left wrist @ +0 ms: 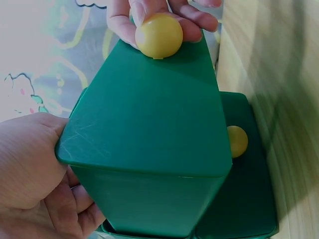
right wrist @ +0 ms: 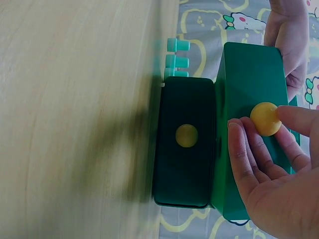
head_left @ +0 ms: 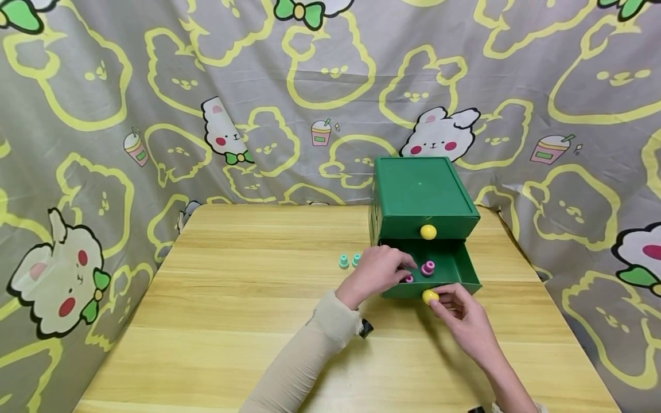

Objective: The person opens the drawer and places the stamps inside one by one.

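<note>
A green drawer cabinet [head_left: 426,186] stands on the table with an upper drawer pulled out [head_left: 470,269]. Inside that drawer a pink stepped peg [head_left: 427,268] stands upright. My left hand [head_left: 379,269] reaches over the drawer's left side, fingers bent down inside, with a second pink peg [head_left: 409,279] right at its fingertips. I cannot tell whether the fingers grip it. My right hand [head_left: 467,324] pinches the drawer's round yellow knob [right wrist: 265,119] between thumb and fingers. In the left wrist view, the drawer's wall hides the left fingertips.
Teal stepped pegs [head_left: 343,261] stand on the table left of the cabinet. Below the pulled-out drawer, a closed drawer [right wrist: 184,174] has its own yellow knob [right wrist: 187,136]. Another closed drawer front [head_left: 392,227] sits above. A patterned curtain [head_left: 263,86] surrounds the table.
</note>
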`<state>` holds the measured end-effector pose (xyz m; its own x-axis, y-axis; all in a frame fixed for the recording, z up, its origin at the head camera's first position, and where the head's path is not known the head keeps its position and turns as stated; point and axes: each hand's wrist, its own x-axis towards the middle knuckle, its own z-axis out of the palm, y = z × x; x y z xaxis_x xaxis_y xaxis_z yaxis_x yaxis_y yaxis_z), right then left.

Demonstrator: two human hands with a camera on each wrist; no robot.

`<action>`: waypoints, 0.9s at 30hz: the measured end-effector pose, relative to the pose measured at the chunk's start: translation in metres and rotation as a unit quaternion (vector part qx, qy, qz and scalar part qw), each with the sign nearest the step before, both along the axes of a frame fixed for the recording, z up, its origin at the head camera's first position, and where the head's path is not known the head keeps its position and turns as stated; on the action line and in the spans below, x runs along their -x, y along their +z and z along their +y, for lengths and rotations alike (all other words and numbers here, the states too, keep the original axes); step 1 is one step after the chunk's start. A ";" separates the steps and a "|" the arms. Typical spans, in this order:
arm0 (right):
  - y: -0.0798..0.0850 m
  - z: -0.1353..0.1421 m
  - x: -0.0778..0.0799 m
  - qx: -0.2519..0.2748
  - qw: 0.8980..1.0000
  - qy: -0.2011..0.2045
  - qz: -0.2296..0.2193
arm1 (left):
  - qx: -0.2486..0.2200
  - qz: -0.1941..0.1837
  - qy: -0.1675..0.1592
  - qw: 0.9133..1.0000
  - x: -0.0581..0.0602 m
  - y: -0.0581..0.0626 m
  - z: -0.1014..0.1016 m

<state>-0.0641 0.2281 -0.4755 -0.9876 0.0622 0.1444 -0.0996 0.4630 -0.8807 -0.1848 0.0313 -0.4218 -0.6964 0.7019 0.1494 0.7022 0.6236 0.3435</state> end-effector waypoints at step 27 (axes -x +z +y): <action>0.000 0.002 0.001 -0.013 1.000 0.003 -0.004 | -0.349 0.107 -0.006 0.931 0.037 0.021 -0.034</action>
